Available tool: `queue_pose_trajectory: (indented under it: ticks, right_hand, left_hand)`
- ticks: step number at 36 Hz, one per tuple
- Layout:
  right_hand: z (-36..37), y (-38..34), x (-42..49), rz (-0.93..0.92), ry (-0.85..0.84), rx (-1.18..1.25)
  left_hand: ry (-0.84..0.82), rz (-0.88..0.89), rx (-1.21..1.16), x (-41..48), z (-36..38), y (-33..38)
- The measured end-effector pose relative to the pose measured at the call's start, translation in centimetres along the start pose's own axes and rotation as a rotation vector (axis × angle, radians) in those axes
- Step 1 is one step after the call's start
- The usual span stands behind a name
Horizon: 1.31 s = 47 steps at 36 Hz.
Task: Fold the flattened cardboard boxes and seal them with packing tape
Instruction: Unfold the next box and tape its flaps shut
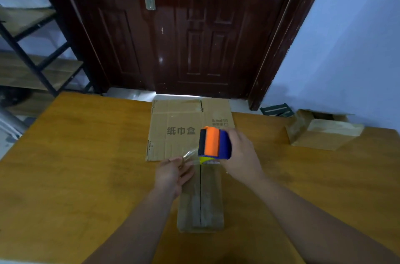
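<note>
Orange-brown wooden table (86, 166) — bearing a folded narrow box (201, 205) nearest, a flattened printed cardboard sheet (177, 129) behind it overhanging the far edge, an open-flapped box (322, 134) far right.

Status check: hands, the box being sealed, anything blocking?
Right hand grips tape dispenser; left hand pinches the clear tape end. Folded box under both, centre seam untaped. Flattened box lies just beyond; nothing blocking.
</note>
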State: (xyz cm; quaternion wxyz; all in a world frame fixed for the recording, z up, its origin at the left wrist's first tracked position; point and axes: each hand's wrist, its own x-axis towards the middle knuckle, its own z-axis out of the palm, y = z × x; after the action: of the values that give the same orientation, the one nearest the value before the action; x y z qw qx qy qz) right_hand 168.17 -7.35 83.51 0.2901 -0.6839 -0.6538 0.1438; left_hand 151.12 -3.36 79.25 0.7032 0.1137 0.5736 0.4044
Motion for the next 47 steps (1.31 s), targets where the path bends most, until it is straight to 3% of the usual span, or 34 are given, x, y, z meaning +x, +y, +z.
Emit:
queue_pose_trajectory:
  ticks: [5, 10, 18, 24, 34, 41, 47]
  right_hand:
    - [0.4, -0.3, 1.0, -0.022, 0.002, -0.076]
    - [0.5, -0.1, 1.7, 0.032, -0.002, -0.053]
    - [1.5, 0.1, 1.7, 0.057, -0.034, -0.113]
    - [1.7, 0.0, 2.3, 0.070, -0.095, -0.079]
    - [1.7, 1.0, 2.3, 0.205, -0.206, 0.207]
    - [3.0, 1.6, 0.9, 0.303, -0.054, 0.435]
    - [3.6, 1.9, 1.1, 0.288, 0.106, 0.429]
  left_hand:
    - [0.106, 0.099, 0.063, 0.4, 0.4, -0.1]
    - [0.146, 0.367, 0.230, 1.4, 0.3, 0.3]
    - [0.118, 0.614, 0.483, 3.7, 0.5, 1.4]
    - [0.131, 0.629, 0.518, 5.4, 0.5, 1.4]
    - [0.187, 0.711, 0.542, 6.6, 0.2, -0.1]
    - [0.309, 0.731, 0.508, 6.2, 1.8, -0.6]
    - [0.370, 0.800, 0.587, 6.1, 2.3, -0.6]
